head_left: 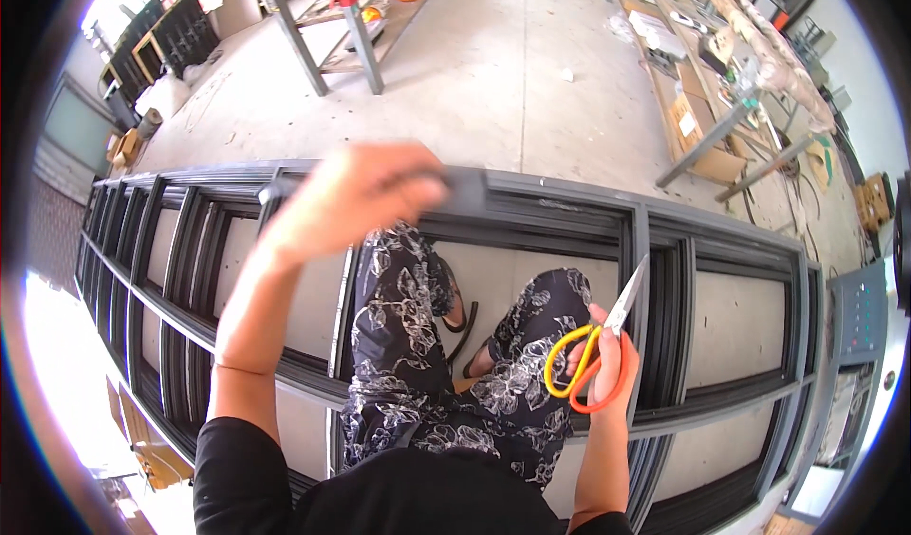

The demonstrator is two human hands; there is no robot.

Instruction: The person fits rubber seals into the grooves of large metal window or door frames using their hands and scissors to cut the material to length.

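My right hand (613, 364) is closed around a pair of scissors (622, 303) beside my right knee. One handle loop is yellow, the other orange, and the blades point up and away from me, looking closed. Smeared by motion, my left hand (370, 193) is above the far rail of the dark grey metal frame (560, 189). Its fingers are curled round a dark grey, roughly rectangular piece (465, 190), too blurred to name. Whether that piece touches the rail, I cannot tell. My legs are inside one opening of the frame.
Several stacked frame bars and openings surround me on both sides. A workbench (365, 56) stands ahead to the left; another long bench (707, 141) with cardboard and tools is at the right. A grey control cabinet (859, 312) stands close by at the far right.
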